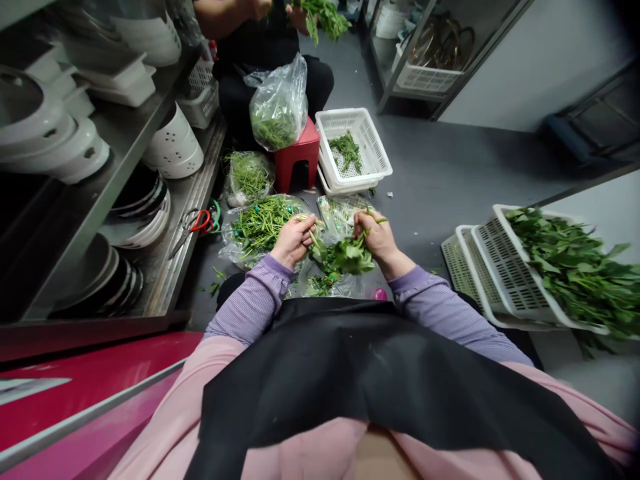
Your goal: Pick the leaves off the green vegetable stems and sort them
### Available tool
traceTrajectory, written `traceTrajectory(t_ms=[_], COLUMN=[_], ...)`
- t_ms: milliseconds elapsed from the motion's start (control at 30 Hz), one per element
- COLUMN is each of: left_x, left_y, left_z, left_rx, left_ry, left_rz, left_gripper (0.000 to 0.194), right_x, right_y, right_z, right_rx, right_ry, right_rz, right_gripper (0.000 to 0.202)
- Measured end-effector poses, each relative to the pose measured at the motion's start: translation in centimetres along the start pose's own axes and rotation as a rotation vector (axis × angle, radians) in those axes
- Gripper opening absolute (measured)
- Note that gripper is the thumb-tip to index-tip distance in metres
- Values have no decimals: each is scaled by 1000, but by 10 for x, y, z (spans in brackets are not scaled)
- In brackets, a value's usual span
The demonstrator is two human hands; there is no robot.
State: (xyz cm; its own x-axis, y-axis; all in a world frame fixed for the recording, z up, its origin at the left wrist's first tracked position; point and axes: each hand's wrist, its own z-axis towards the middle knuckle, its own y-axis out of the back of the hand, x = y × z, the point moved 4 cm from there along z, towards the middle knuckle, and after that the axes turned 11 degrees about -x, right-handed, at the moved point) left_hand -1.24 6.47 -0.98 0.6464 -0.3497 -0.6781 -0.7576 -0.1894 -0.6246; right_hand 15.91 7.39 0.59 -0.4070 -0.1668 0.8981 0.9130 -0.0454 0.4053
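My right hand is closed around a bunch of leafy greens, whose leaves hang down to its left. Pinched in the fingers of my left hand are thin pale green stems. Both hands are above plastic bags on the floor. Beyond my left hand lies a bag of cut green stems. Under the held greens is another clear bag with some leaves in it. A flat bag with pale stems lies just past my hands.
Opposite, a person holds greens near a red stool with a bag on it. A white basket stands beside it. Stacked baskets with greens are at right. A metal shelf with dishes and scissors stands left.
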Motion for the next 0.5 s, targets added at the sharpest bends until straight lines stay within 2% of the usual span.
traceTrajectory(t_ms=[67, 167, 233, 400, 500], left_x=[-1, 3, 7, 11, 12], left_y=[3, 4, 4, 4, 3], left_z=[3, 6, 8, 8, 7], left_rx=[-57, -109, -132, -160, -166], left_ry=[-2, 77, 124, 103, 100], left_rz=[-19, -33, -44, 16, 22], left_gripper=[25, 22, 21, 29, 28], right_x=[-4, 0, 3, -3, -9], right_y=[2, -14, -26, -49, -52], right_z=[1, -6, -11, -16, -16], right_rx=[30, 271, 334, 461, 437], right_ry=[6, -13, -70, -398, -515], right_rz=[-15, 21, 109, 293, 427], right_gripper=[28, 27, 29, 27, 23])
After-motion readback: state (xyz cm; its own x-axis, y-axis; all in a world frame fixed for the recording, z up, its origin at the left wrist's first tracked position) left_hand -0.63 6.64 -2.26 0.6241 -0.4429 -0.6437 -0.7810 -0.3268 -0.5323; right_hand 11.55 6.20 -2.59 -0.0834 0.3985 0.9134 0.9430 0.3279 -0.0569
